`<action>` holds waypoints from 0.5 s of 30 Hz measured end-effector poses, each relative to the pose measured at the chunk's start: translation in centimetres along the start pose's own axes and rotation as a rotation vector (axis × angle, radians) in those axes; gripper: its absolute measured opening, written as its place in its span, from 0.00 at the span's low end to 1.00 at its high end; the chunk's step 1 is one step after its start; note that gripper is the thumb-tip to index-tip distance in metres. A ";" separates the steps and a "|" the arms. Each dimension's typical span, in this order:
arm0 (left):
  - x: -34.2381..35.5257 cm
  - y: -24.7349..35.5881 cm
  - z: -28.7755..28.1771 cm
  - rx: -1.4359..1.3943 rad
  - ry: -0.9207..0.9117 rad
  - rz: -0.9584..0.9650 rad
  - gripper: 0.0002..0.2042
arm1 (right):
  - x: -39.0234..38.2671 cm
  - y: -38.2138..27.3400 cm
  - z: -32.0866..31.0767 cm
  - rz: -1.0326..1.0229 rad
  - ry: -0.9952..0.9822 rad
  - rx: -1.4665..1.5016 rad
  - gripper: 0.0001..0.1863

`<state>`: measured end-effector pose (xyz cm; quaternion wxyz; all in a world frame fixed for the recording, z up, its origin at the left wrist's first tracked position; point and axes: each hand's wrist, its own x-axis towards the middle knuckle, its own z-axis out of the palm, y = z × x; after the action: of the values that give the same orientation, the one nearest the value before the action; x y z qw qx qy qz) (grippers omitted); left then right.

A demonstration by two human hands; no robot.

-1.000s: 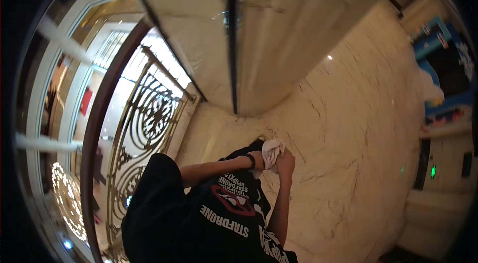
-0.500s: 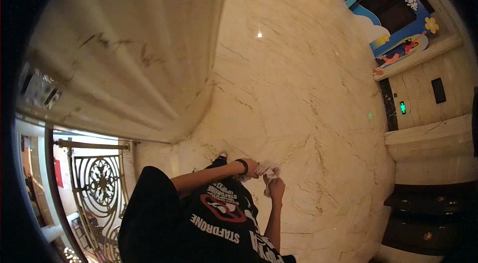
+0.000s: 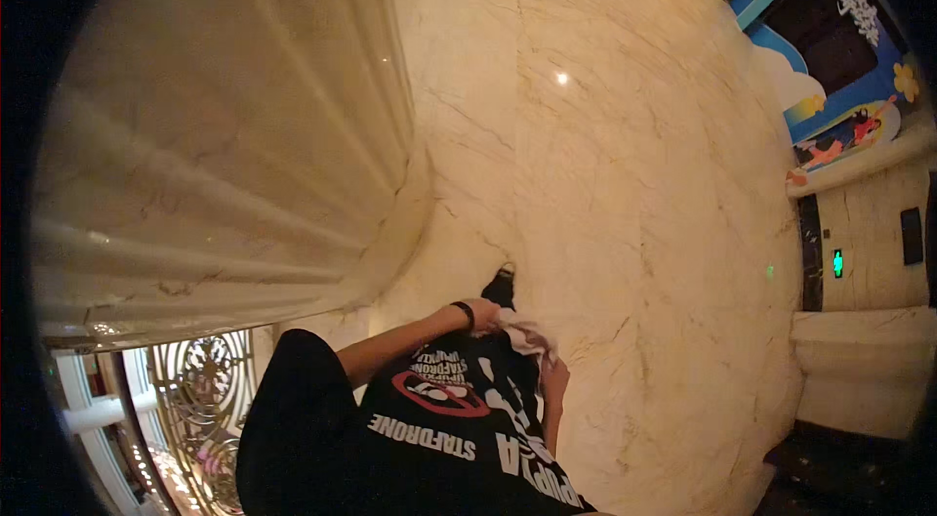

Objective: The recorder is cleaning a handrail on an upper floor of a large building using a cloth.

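A pale, crumpled cloth [image 3: 528,334] is stretched between my two hands, in front of my black printed T-shirt. My left hand [image 3: 482,313], with a dark band at the wrist, grips one end. The other end is in my right hand [image 3: 554,379], nearer to my body and farther right. Both hands are closed on the fabric, though the fingertips are partly hidden. Just beyond my left hand, one dark shoe [image 3: 503,277] shows on the floor.
A large fluted marble column [image 3: 224,125] takes up the left side. Behind its base is an ornate metal railing [image 3: 200,389]. Veined marble floor [image 3: 605,184] spreads ahead and right. A colourful display [image 3: 830,57], a green lit sign [image 3: 837,263] and a dark cabinet [image 3: 839,472] line the right wall.
The view has shifted, and the column now fills more of the left. The cloth, bunched before, is drawn out between my hands. My foot has come forward.
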<state>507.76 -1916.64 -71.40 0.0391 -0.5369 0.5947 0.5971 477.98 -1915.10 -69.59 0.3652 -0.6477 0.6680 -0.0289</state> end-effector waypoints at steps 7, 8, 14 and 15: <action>2.6 2.7 -15.4 -0.106 0.586 0.081 0.24 | 25.8 -9.0 -8.4 -0.381 -0.118 -0.229 0.29; 3.2 2.3 -16.8 -0.111 0.726 0.153 0.26 | 29.7 -11.6 -9.8 -0.371 -0.196 -0.260 0.28; 4.2 -1.0 -21.2 -0.387 1.028 0.139 0.25 | 41.8 -30.2 -13.3 -0.790 -0.232 -0.206 0.23; 5.0 -1.3 -22.3 -0.404 1.040 0.138 0.25 | 43.3 -33.2 -12.4 -0.781 -0.271 -0.252 0.22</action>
<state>519.78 -1936.00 -69.33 -0.4021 -0.7173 0.4431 0.3570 504.03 -1964.12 -63.01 0.3294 -0.8894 0.3170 0.0021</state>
